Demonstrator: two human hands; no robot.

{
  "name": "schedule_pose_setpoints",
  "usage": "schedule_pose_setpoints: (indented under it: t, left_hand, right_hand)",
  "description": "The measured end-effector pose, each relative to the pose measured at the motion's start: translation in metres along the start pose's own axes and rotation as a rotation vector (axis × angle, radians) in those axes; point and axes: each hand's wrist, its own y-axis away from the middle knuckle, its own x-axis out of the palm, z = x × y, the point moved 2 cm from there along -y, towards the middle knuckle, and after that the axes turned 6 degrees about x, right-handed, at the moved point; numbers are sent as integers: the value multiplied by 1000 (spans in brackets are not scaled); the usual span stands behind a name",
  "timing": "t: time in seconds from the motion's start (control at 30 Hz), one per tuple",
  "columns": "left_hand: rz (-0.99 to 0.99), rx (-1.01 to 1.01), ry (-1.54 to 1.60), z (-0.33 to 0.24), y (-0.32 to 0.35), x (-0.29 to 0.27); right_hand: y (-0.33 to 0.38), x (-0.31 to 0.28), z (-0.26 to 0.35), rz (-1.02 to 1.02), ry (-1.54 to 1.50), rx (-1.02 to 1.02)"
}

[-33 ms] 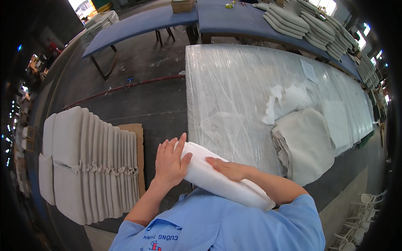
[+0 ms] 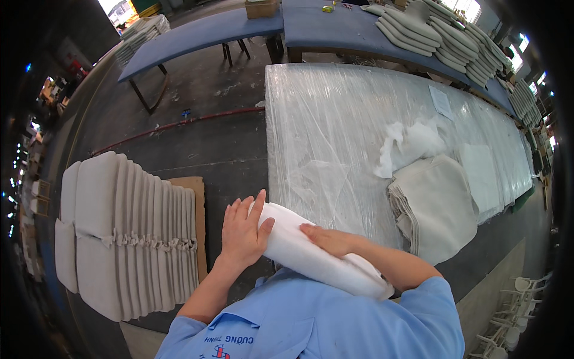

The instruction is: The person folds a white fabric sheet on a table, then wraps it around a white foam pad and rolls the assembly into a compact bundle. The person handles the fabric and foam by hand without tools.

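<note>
Gripping a white padding roll (image 2: 317, 254) with both hands: left hand (image 2: 242, 233) wrapped around its end, right hand (image 2: 329, 239) flat on top, probably above the plastic-covered worktop (image 2: 341, 119) edge.

Bright, even daylight; source at windows (image 2: 466, 7) far beyond fingers (image 2: 248, 209). Glare on plastic-wrapped table (image 2: 335, 119) just past fingertips. Shadows soft. Fisheye bends edges, black vignette at rim. Focus sharp near fingers.
</note>
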Motion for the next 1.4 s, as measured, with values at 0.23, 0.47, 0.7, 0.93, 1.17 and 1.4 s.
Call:
schedule_pose_setpoints:
  t: [0.23, 0.47, 0.7, 0.93, 1.17, 1.4]
  left_hand:
    - [-12, -36, -30, 8, 6, -3]
    - [-35, -23, 49, 16, 1, 1]
    - [4, 15, 76, 10, -3, 6]
    - [-14, -6, 68, 17, 3, 1]
    - [-57, -39, 267, 19, 7, -3]
    - [-334, -82, 495, 30, 17, 8]
  right_hand:
    - [42, -11, 75, 48, -117, -358]
    - [70, -21, 47, 56, -185, 72]
    - [83, 19, 3, -41, -53, 21]
    - [97, 6, 29, -17, -163, -95]
    - [48, -5, 69, -22, -75, -181]
    - [-38, 6, 98, 76, -12, -212]
